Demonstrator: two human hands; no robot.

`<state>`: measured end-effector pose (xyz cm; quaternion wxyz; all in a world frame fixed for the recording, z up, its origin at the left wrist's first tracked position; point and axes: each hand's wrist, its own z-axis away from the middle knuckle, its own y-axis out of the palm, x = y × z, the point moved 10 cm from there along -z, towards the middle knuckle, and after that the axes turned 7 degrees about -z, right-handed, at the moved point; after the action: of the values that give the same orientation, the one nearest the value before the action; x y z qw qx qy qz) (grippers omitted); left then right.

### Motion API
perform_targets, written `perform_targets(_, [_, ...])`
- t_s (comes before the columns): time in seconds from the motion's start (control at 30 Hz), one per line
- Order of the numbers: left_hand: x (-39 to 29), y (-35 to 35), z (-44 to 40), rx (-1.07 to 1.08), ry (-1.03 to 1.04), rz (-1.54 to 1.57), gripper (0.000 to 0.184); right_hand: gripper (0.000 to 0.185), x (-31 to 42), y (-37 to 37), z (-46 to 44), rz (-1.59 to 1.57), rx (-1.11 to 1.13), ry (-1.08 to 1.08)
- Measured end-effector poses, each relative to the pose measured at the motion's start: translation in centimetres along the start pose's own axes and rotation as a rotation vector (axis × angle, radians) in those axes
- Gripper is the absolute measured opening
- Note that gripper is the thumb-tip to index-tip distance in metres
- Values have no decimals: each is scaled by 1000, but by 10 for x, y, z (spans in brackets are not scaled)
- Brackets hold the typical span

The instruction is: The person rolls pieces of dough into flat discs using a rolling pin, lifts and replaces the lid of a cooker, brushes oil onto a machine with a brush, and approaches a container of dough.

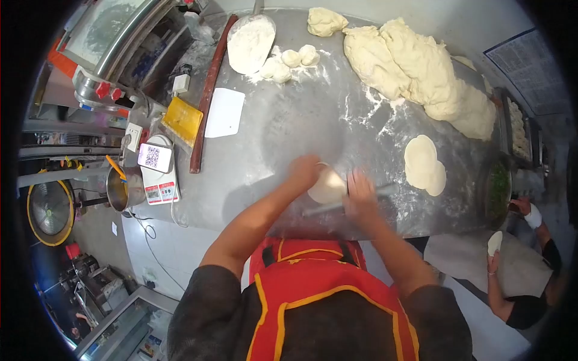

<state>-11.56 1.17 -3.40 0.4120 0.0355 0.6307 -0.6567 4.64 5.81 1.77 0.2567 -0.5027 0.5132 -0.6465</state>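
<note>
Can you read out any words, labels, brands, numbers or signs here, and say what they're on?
No text is legible.
Card: a QR code, no readable words.
Scale: panel markings too small.
Wall poster: lines of print, too small and blurred.

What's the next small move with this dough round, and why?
I'd roll the pin lightly away from the body, onto the dough round, left fingertips steadying its edge. The right hand is already over the pin, which lies by the round's near edge, and the left hand is at its far left edge. Blur hides the dough's thickness, so go gently.
</note>
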Motion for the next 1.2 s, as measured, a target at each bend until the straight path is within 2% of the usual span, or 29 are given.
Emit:
perform_targets(0.1, [17,5,24,89,-38,100,33,50,8,-8,21,-65,-79,-25])
perform_targets(0.17, [1,3,16,167,7,35,31,46,11,-17,-33,-20,-243,-63])
perform_targets(0.23, [-17,2,0,219,22,1,29,49,-18,19,-90,142,-63,39])
perform_targets(0.3, [-30,6,-11,253,6,5,26,48,-14,4,-115,60,-132,41])
perform_targets(0.33, [-39,4,-10,239,62,-29,26,47,-9,-2,-123,16,-168,36])
perform_targets(0.4, [-38,-7,2,201,144,-111,25,44,-11,30,-86,22,74,-19])
perform_targets(0.43, [-21,-9,10,152,56,-51,25,53,4,3,-51,-78,-32,16])
perform_targets(0.47, [2,-5,14,88,-30,2,24,63,7,13,-8,-9,13,-94])
perform_targets(0.5, [23,-2,20,24,-112,55,24,65,2,22,21,-70,180,-20])
perform_targets(0.57, [35,17,35,29,-122,147,23,63,0,24,38,39,84,-24])
perform_targets(0.63, [15,37,29,239,-25,173,21,58,7,13,-12,86,-146,-101])
perform_targets(0.67, [3,21,22,231,-91,60,22,55,12,5,-42,104,-264,-151])
perform_targets(0.7, [-9,5,14,229,-165,-51,23,53,9,14,-75,164,-115,-78])
perform_targets(0.77, [-23,4,-8,151,-168,86,21,50,-1,22,-120,311,182,76])
perform_targets(0.8, [-35,-11,-3,180,-121,23,20,49,-17,36,-124,259,65,5])
perform_targets(0.83, [-45,-26,0,210,-68,-41,20,49,-35,48,-116,205,-56,-61])
perform_targets(0.9, [-23,-18,1,121,-66,14,20,48,19,7,-72,1,-13,-61])
perform_targets(0.97, [0,-2,7,32,-91,108,21,49,37,1,-7,139,143,-108])
perform_targets(1.0, [15,-2,16,-22,-121,162,22,50,30,2,3,108,94,-111])
perform_targets(1.07, [16,4,22,51,-129,167,22,51,22,9,18,42,5,-95])
perform_targets(1.13, [-3,6,18,276,-79,54,21,50,22,9,-37,86,-74,-167])
perform_targets(1.2, [-23,-21,6,200,-90,141,25,47,22,6,-96,184,-64,-81])
